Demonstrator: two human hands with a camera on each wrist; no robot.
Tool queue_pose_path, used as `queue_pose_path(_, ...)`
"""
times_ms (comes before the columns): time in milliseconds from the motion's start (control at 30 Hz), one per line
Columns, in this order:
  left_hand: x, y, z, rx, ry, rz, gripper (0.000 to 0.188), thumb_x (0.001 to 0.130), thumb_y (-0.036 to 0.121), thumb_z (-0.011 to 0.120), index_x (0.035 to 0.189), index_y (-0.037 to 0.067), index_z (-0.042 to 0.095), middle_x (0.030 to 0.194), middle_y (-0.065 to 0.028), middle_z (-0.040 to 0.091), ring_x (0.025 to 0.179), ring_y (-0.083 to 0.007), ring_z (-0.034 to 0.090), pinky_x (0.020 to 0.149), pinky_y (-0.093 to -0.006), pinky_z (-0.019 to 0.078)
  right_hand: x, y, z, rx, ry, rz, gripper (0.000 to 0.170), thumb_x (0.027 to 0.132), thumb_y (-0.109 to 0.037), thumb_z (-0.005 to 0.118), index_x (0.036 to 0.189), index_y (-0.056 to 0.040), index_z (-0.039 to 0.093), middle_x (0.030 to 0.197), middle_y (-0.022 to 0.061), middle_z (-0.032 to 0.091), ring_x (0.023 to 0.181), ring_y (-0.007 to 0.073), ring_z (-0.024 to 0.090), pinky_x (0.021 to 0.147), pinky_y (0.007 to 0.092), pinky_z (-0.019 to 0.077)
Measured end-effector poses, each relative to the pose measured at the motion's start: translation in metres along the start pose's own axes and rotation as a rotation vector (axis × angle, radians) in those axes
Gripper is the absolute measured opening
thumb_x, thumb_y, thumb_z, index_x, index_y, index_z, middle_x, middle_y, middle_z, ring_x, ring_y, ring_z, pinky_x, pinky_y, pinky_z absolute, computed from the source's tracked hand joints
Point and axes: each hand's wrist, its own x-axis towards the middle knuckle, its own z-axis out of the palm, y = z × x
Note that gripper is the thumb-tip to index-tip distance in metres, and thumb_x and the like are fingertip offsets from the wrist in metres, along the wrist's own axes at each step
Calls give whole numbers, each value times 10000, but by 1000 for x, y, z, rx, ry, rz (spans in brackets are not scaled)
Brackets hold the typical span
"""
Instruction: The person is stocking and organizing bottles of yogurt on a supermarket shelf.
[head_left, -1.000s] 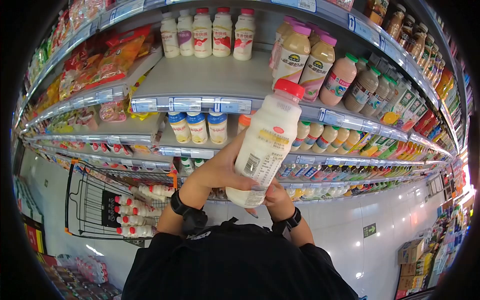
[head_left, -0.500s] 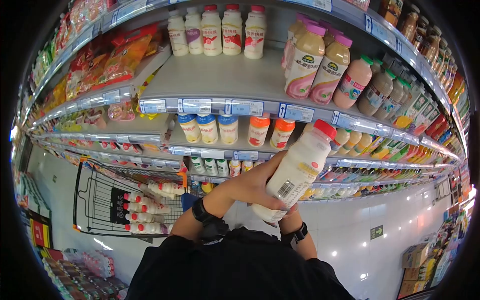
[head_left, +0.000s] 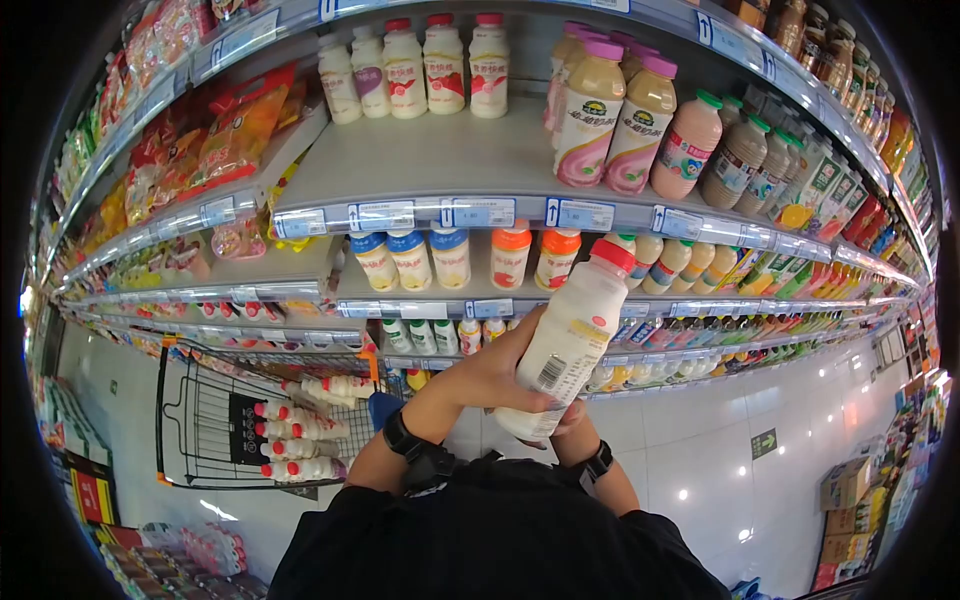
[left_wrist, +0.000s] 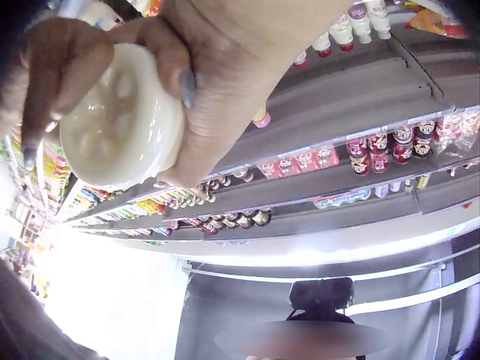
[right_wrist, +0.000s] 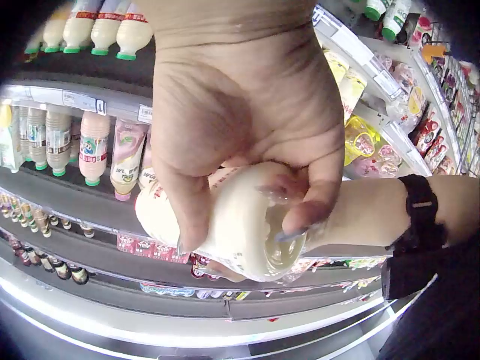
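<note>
A white plastic milk drink bottle [head_left: 572,345] with a red cap leans to the right in front of the shelves, its barcode and printed text turned up toward the head camera. My left hand [head_left: 492,375] grips its lower body from the left, thumb across the front. At the lower right side my right hand [head_left: 574,421] holds it near the bottom, mostly behind it in the head view. The right wrist view shows the right hand [right_wrist: 251,112] with thumb and fingers around the bottle [right_wrist: 247,225]. Its ridged base [left_wrist: 112,127] faces the left wrist camera.
A wire shopping cart [head_left: 200,415] with several red-capped bottles [head_left: 300,448] lying in it stands to the left. On the shelf [head_left: 430,165] ahead are similar white bottles [head_left: 404,72] and purple-capped bottles [head_left: 588,115]. Cartons [head_left: 845,485] are stacked at the right on the tiled floor.
The bottle and both hands have gone lower and away from the head camera, first rightward, then slightly back left. More of the orange-capped bottles on the lower shelf shows. Both hands keep their hold.
</note>
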Motion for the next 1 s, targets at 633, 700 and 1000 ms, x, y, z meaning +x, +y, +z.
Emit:
queue_pose_path(633, -22, -9, -12, -133, 206, -53, 1020, 598, 218, 770, 1384, 33, 146, 1289, -122, 409, 1167, -221, 442, 958, -356, 368, 4, 23, -31, 307, -5, 272, 884, 615, -334, 754, 1328, -56, 312, 1198, 265, 457, 1003, 487, 508, 740, 485, 511)
queue_pose_path(700, -22, -8, -11, -125, 222, -44, 1014, 597, 214, 770, 1380, 33, 152, 1282, -124, 414, 1161, -224, 448, 953, -354, 373, 5, 24, -30, 302, 9, 270, 882, 613, -339, 753, 1325, -52, 318, 1198, 262, 460, 1001, 497, 504, 755, 494, 503)
queue_pose_path(1000, -21, -10, -10, -172, 191, -60, 940, 635, 189, 719, 1375, 22, 165, 1282, -129, 397, 1202, -218, 373, 982, -354, 313, 11, 9, -20, 256, -37, 296, 824, 641, -338, 729, 1309, -49, 343, 1172, 237, 490, 969, 393, 542, 692, 433, 490)
